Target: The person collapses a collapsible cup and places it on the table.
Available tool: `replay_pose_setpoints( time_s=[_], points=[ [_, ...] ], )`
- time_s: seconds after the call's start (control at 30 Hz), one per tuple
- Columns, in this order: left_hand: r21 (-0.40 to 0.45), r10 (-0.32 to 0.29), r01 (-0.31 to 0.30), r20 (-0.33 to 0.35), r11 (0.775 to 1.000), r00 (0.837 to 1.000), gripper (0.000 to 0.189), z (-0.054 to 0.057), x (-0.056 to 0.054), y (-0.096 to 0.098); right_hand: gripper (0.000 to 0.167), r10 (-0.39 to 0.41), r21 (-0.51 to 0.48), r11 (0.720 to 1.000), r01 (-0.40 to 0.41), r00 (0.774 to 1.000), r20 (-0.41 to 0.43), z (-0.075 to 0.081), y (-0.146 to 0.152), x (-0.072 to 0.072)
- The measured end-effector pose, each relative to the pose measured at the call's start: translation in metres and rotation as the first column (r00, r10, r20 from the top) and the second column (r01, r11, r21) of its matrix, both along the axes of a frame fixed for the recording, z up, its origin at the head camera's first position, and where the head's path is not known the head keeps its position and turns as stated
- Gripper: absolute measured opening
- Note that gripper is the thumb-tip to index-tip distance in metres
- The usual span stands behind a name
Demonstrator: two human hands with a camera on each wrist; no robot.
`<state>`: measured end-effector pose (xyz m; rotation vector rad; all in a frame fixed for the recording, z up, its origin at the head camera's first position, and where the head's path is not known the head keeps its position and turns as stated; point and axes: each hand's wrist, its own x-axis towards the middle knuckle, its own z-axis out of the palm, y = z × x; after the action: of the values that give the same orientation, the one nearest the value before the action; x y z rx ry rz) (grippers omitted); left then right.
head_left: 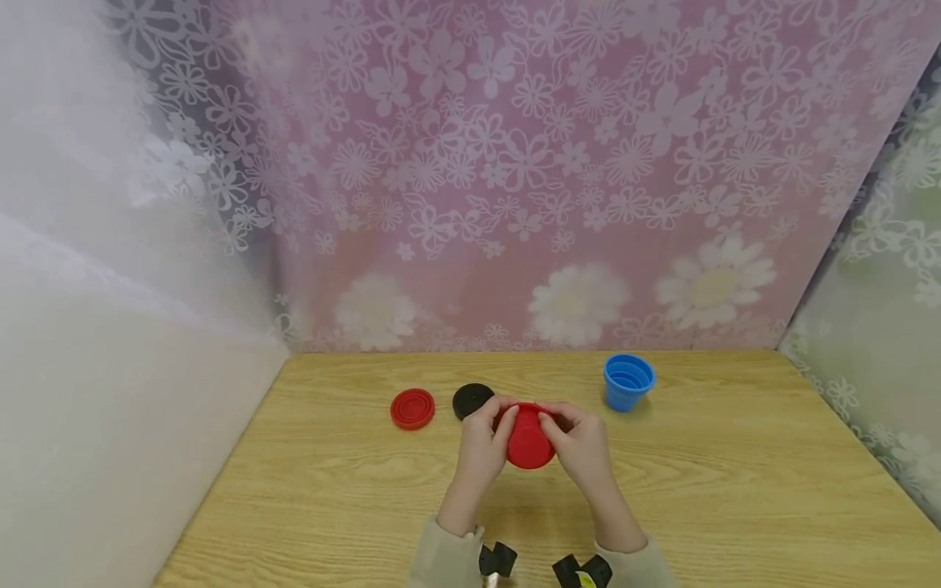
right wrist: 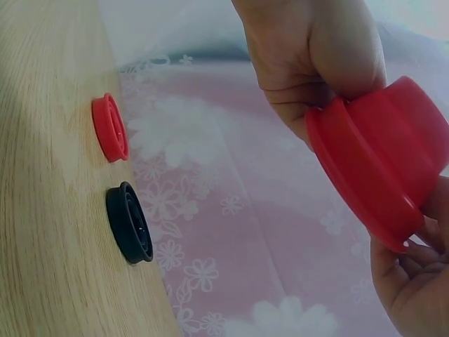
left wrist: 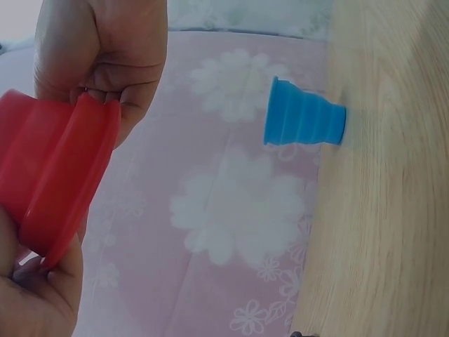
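Note:
A red collapsible cup (head_left: 530, 441), partly extended with stepped rings, is held up above the table between both hands. My left hand (head_left: 483, 437) pinches its rim on the left, the thumb lying on the cup's wall. On the opposite side my right hand (head_left: 584, 445) pinches the rim the same way. In the left wrist view the rings of the red cup (left wrist: 52, 165) show from the side, with the rim bent slightly where the fingers grip. The inside of the cup is hidden.
On the wooden table (head_left: 331, 490), a flattened red collapsible cup (head_left: 412, 408) lies at the back left, beside a flattened black one (head_left: 472, 399). An extended blue collapsible cup (head_left: 628, 384) stands upright at the back right. A flowered curtain (head_left: 515, 204) hangs behind.

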<state>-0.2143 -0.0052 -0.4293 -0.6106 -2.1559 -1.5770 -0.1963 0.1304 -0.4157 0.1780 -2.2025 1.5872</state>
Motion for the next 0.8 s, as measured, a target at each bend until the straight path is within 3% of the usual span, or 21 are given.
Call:
replay_pose_setpoints(
  time_s=[0.17, 0.4, 0.8],
  points=[
    [0.017, -0.007, 0.006, 0.062, 1.000, 0.998, 0.011, 0.005, 0.001, -0.001, 0.015, 0.016, -0.005, 1.000, -0.016, 1.000, -0.025, 0.000, 0.001, -0.001],
    [0.042, -0.063, 0.059, 0.102, 0.997, 0.993, 0.010, 0.033, 0.020, -0.002, 0.014, 0.033, -0.044, 0.998, -0.033, 0.999, -0.013, 0.000, 0.004, -0.001],
    [0.019, -0.080, 0.078, 0.166, 0.997, 0.983, 0.013, 0.033, 0.019, -0.004, 0.016, 0.034, -0.047, 0.998, -0.031, 0.998, 0.054, 0.003, 0.005, 0.001]
  ],
)
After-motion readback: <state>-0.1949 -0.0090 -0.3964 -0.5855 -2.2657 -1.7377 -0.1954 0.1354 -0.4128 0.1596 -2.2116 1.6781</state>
